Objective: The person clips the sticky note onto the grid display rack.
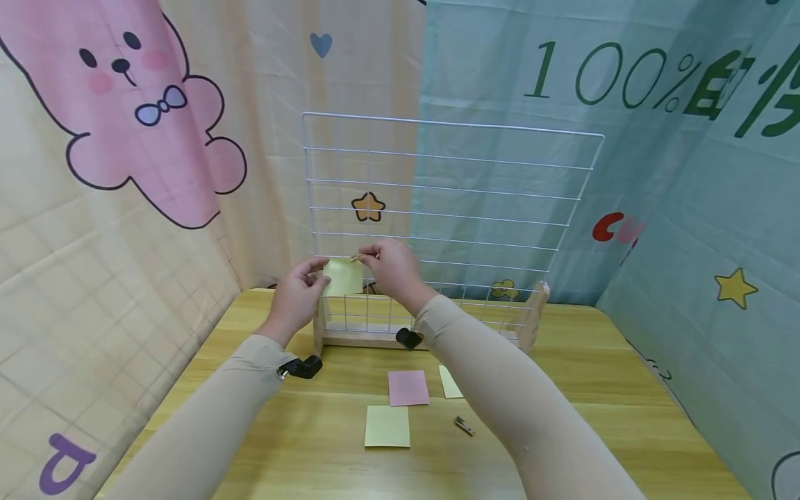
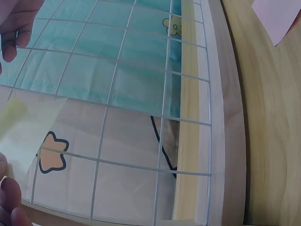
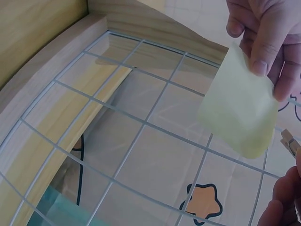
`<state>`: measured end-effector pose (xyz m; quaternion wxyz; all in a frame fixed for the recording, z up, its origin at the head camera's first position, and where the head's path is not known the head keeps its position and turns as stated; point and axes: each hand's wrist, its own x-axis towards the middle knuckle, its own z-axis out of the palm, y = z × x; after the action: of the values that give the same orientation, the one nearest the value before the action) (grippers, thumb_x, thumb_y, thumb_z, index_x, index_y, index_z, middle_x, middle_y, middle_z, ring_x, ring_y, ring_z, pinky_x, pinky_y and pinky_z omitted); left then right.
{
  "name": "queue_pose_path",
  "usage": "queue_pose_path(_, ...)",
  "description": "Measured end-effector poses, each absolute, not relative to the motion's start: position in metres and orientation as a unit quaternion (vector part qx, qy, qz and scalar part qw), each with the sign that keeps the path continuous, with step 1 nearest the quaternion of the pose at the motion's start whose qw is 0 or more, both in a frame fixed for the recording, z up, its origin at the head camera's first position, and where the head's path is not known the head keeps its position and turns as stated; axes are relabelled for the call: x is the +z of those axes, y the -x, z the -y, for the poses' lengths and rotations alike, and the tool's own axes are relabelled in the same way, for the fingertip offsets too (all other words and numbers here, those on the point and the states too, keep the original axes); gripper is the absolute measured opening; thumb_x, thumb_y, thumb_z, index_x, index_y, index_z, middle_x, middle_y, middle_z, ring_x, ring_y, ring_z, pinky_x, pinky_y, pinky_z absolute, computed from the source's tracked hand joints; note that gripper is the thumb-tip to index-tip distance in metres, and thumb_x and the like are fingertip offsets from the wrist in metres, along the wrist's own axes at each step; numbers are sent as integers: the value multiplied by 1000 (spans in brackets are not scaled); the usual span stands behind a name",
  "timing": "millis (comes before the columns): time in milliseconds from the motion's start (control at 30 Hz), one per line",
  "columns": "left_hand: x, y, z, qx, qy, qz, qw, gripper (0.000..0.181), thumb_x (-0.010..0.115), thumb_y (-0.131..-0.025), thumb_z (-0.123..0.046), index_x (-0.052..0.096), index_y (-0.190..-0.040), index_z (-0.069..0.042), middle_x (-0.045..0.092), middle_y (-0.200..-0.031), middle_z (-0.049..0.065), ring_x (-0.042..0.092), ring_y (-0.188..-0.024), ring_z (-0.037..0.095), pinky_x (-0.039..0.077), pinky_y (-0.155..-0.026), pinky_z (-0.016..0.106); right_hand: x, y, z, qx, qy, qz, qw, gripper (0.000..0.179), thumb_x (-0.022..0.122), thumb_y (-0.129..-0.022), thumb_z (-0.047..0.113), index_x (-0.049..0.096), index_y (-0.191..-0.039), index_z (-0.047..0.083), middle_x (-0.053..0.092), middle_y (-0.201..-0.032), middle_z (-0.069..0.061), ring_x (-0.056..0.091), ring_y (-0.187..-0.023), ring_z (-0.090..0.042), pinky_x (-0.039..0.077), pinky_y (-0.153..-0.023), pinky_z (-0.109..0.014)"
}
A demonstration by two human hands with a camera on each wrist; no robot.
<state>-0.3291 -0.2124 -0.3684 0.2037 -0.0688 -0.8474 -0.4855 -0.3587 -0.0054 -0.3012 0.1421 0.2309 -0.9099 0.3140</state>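
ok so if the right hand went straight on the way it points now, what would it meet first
Most likely the yellow note in the left hand: the clothespin pinched by the right hand points toward it. The wire grid lies behind, though depth is unclear.

The head view is bright, wrist views dimmer.

Wooden table point(image 1: 306, 444), grid rack point(image 1: 369, 339), notes point(image 1: 409, 387), perhaps clothespin point(image 1: 464, 426)

The pale yellow notes point(image 1: 343, 278) join a pink note point(image 1: 409, 387); peg point(image 3: 289, 140) tan, grid point(image 1: 453, 123) white, counter point(image 1: 325, 423) yellow-brown, wood-grained. Cream-and-teal curtain point(image 1: 275, 83) bears a pink bear point(image 1: 137, 149), orange star point(image 1: 368, 207).
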Motion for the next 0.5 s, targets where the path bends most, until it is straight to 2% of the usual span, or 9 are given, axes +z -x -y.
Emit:
queue_pose_path(300, -369, 331, 209, -485, 72, 847, 203, 35, 64, -105, -15, 65, -140, -12, 67, -139, 10, 68, -110, 29, 56, -87, 36, -301, 361, 13, 292, -228, 918, 141, 22, 64, -106, 22, 79, -121, 13, 78, -118, -2, 63, -82, -13, 48, -61, -20)
queue_pose_path(500, -368, 332, 208, -470, 75, 855, 204, 35, 64, -105, -17, 65, -140, -13, 68, -137, 10, 68, -100, 27, 56, -76, 32, -301, 363, 16, 283, -217, 923, 142, 22, 64, -107, 22, 79, -122, 15, 78, -121, -1, 67, -92, -14, 54, -71, -23)
